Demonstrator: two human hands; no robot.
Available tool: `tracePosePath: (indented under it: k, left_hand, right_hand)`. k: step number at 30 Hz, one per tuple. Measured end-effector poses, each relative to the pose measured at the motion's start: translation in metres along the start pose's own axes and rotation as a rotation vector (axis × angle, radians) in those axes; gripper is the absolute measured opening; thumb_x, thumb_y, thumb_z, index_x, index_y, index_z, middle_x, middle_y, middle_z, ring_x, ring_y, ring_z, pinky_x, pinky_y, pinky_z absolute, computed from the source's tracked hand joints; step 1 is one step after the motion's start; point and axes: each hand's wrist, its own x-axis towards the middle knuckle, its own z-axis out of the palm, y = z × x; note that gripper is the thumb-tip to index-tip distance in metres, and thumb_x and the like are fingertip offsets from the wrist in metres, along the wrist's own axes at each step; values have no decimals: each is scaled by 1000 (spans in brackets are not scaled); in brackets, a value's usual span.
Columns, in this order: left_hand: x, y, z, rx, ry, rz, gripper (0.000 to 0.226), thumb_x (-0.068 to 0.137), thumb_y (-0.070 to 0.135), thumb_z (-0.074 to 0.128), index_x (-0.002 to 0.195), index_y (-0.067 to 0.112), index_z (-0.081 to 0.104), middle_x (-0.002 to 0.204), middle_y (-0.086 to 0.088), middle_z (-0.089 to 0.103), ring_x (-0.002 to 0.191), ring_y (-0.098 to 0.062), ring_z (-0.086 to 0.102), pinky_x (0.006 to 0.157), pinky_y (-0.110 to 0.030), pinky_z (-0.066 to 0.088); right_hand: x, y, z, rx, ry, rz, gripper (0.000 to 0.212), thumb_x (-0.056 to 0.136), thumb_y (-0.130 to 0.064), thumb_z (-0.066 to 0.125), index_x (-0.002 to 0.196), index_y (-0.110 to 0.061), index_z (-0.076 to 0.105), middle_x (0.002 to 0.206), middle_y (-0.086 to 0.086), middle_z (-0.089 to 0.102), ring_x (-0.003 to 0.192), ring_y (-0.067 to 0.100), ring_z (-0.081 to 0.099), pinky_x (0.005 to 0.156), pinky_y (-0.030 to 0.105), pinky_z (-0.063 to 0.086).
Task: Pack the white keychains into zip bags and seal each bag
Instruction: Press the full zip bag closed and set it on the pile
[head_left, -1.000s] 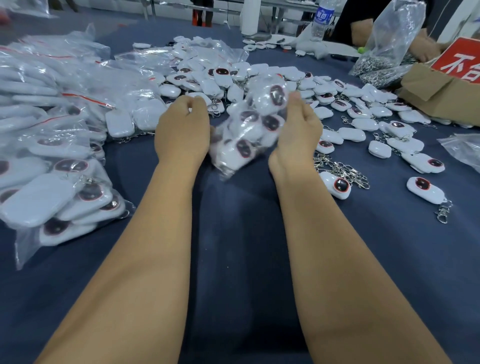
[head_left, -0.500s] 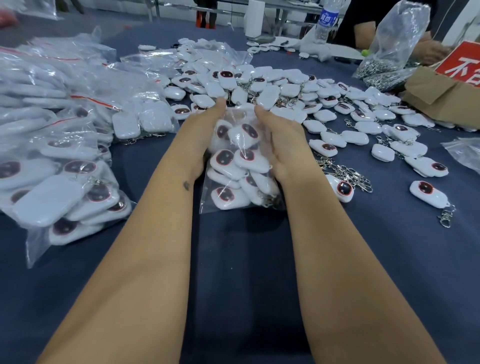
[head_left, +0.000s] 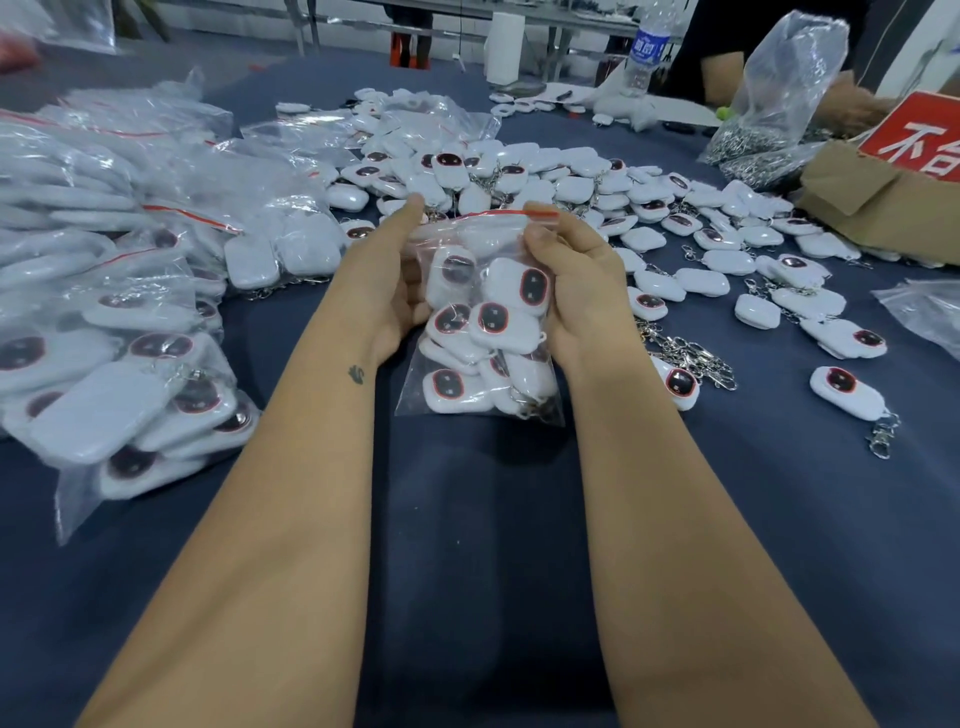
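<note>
We hold one zip bag (head_left: 480, 322) upright between both hands, over the blue table cloth (head_left: 467, 545). Left hand (head_left: 387, 291) grips the bag's left edge, fingers curled behind it, thumb lying along the top near the red zip strip (head_left: 498, 214). Right hand (head_left: 576, 280) grips the right edge, thumb and fingertips pinching the top right corner at the strip. We can't tell whether the strip is closed along its length. The bag is full of white keychains (head_left: 511, 306), dark oval faces with red rims mostly toward us; its bottom edge hangs just above or on the cloth, can't tell which.

Just right of the right wrist: a loose keychain (head_left: 678, 384) and a tangle of metal chains (head_left: 685, 353). Beyond the hands, a wide pile of loose keychains (head_left: 571, 171). Left side: a heap of filled bags (head_left: 119, 322). Far right: a cardboard box (head_left: 872, 202) with a red sign (head_left: 919, 140), a clear bag of metal clips (head_left: 769, 104) held by another person's hand (head_left: 852, 106). Water bottle (head_left: 647, 49) at the far edge.
</note>
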Motion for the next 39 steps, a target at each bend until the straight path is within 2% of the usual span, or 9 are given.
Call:
tracePosePath:
  k: [4,7,11,13,17,22,30,33,39]
  left_hand:
    - [2,-2,-1,62,-6,43,27,99,34,57,92,12,69,79,-4,74,72,-19,69,74,-35,56]
    - [0,-5,3,8,-20,108,37,102,39,48,104,9,71,96,-10,76,87,-23,73,79,-37,60]
    - [0,-10,7,-29,-85,154,34,107,40,33,118,30,63,101,-2,77,97,-18,73,81,-35,59]
    - [1,-8,6,-53,-63,112,30,107,37,36,120,29,61,97,-3,77,90,-18,74,70,-32,60]
    - [2,-7,7,26,51,85,24,96,30,62,83,10,69,73,-5,74,66,-19,71,63,-29,57]
    - [7,-13,0,-56,156,169,41,90,12,70,50,16,71,59,0,67,55,-15,61,64,-29,54]
    - [1,-13,3,-78,146,243,25,94,9,64,71,12,71,67,0,72,64,-15,65,71,-31,57]
    - [-2,-12,3,-107,133,231,17,93,11,67,76,8,72,71,-5,72,67,-18,65,73,-33,58]
    - [-2,-11,4,-64,104,164,30,90,11,70,60,12,74,64,-6,71,62,-20,65,72,-34,58]
  right_hand:
    - [1,-1,-1,66,65,14,9,90,4,62,90,-3,67,72,9,67,63,18,62,68,33,56]
    - [1,-3,-1,85,116,118,6,91,-7,66,88,-2,66,73,8,68,62,18,64,65,31,57]
    - [4,-1,-2,38,144,104,11,94,-9,63,86,-2,65,78,10,67,68,19,64,73,34,57]
    - [3,0,-2,30,144,65,16,95,-7,61,80,-2,66,77,10,68,69,19,64,79,37,57]
    - [2,0,-3,59,152,37,14,93,-1,63,80,-4,66,61,1,69,56,8,64,58,20,55]
    - [2,0,-4,23,166,3,15,93,1,62,79,-5,67,60,1,68,56,10,63,63,23,55]
    - [2,1,-3,-42,200,97,21,91,-4,66,71,-2,64,64,7,67,56,15,62,64,27,57]
    - [3,2,-3,-61,203,107,16,92,-4,66,77,0,65,74,12,67,64,20,62,79,37,56]
    - [5,3,-6,-113,219,75,17,91,-4,67,74,-6,64,67,4,66,60,12,60,66,24,56]
